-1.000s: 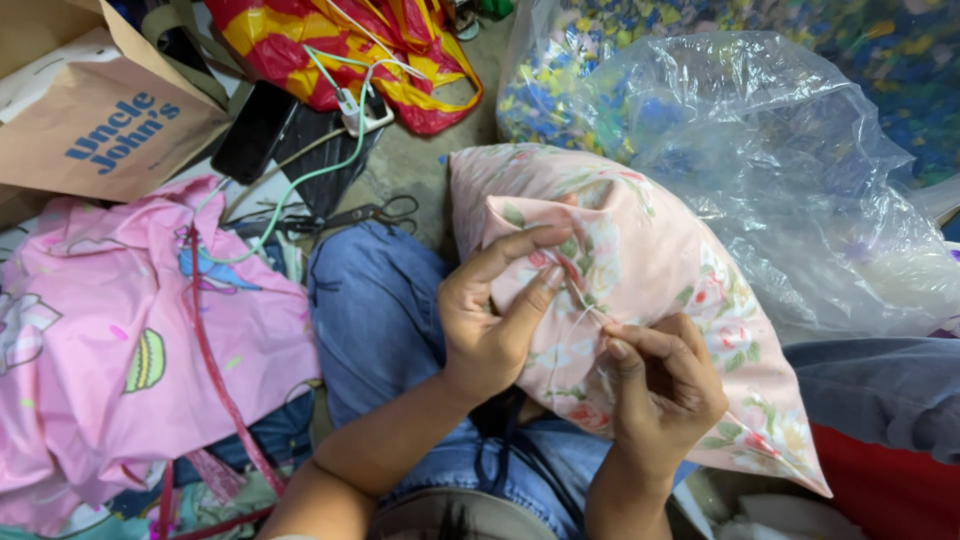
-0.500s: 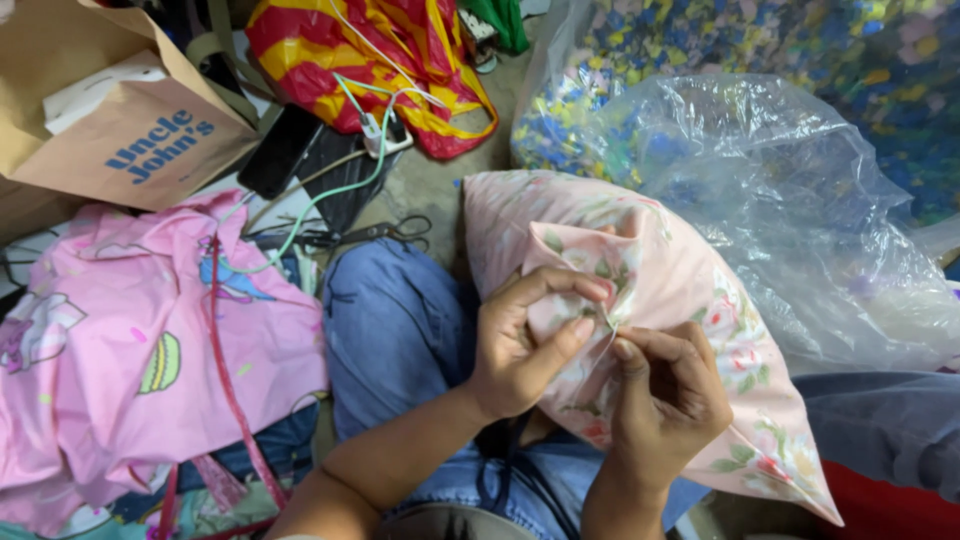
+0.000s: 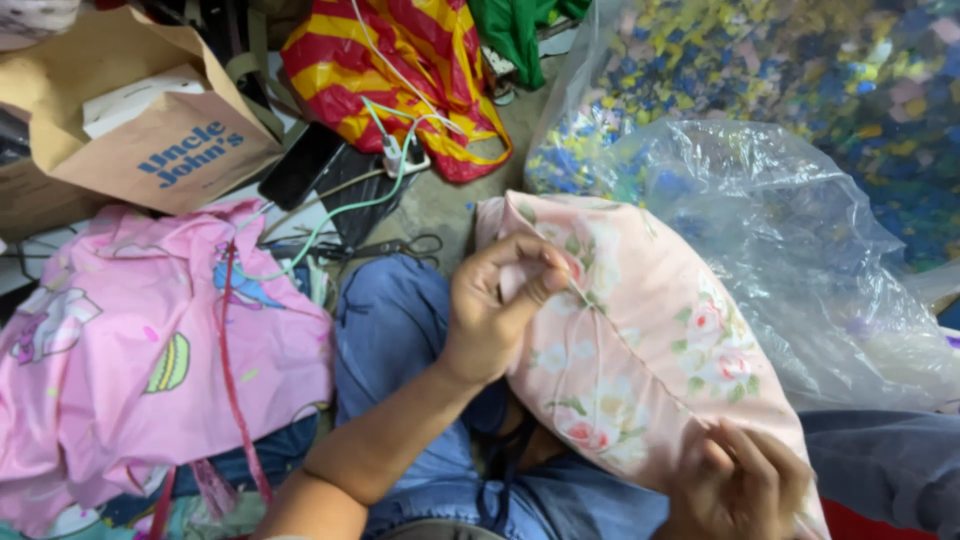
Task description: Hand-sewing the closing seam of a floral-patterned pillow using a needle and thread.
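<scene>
A stuffed pink pillow (image 3: 640, 340) with a flower print lies across my lap, on my blue jeans (image 3: 390, 320). My left hand (image 3: 495, 305) pinches the pillow's fabric near its upper seam, thumb and fingers closed on the cloth. My right hand (image 3: 740, 485) sits low at the pillow's near end with its fingers curled shut; a thin thread runs along the seam between the two hands. I cannot make out a needle.
A pink printed pillowcase (image 3: 150, 350) lies at the left. A brown paper bag (image 3: 150, 120), cables with a charger (image 3: 400, 155), black scissors (image 3: 400, 247) and a red-yellow cloth (image 3: 400, 70) lie ahead. A large clear plastic bag (image 3: 790, 220) of coloured scraps fills the right.
My right hand has drawn down and away from my left hand, toward the pillow's near end. The left hand keeps its pinch on the seam. The view has moved closer.
</scene>
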